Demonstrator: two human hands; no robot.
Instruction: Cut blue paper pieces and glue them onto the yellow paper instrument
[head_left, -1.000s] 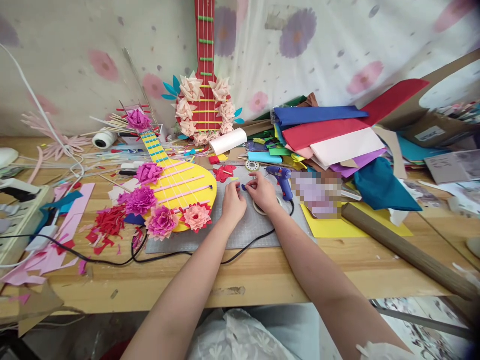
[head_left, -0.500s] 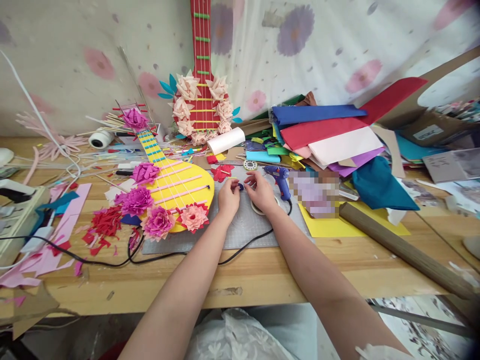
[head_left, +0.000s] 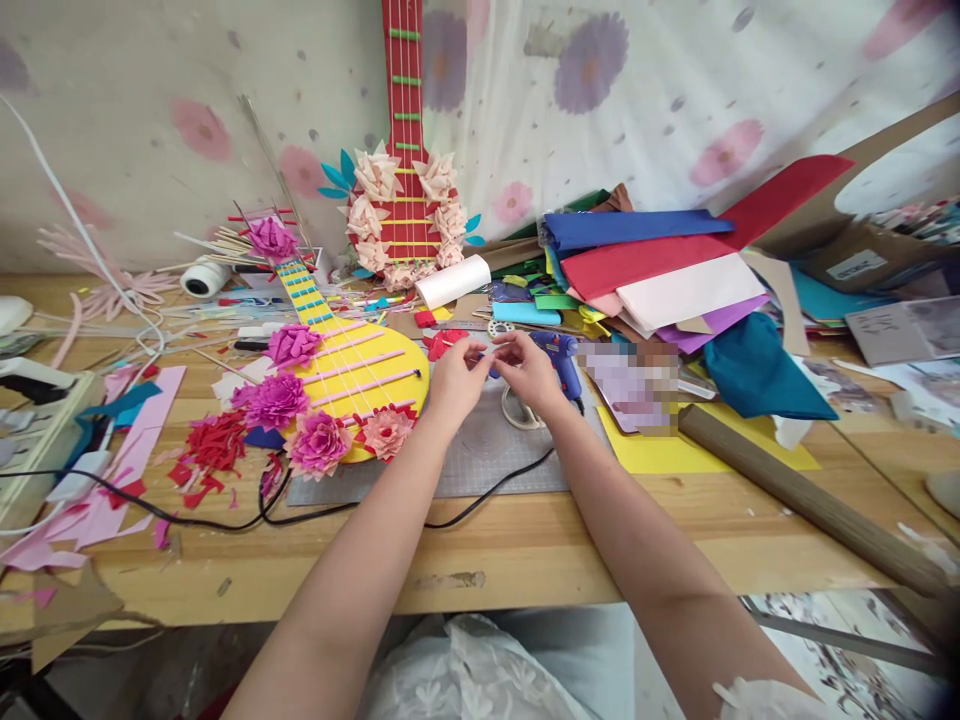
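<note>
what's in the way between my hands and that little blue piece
Nothing visible does. The left hand and right hand already pinch the small blue piece between their fingertips, above the grey mat. The glue gun lies beyond the right hand, not between.

Left hand (head_left: 450, 385) and right hand (head_left: 529, 372) meet over the grey cutting mat (head_left: 484, 450). Yellow paper guitar (head_left: 360, 365) lies left of them, blue glue gun (head_left: 561, 352) just right, and the red paper guitar (head_left: 409, 120) stands behind.
</note>
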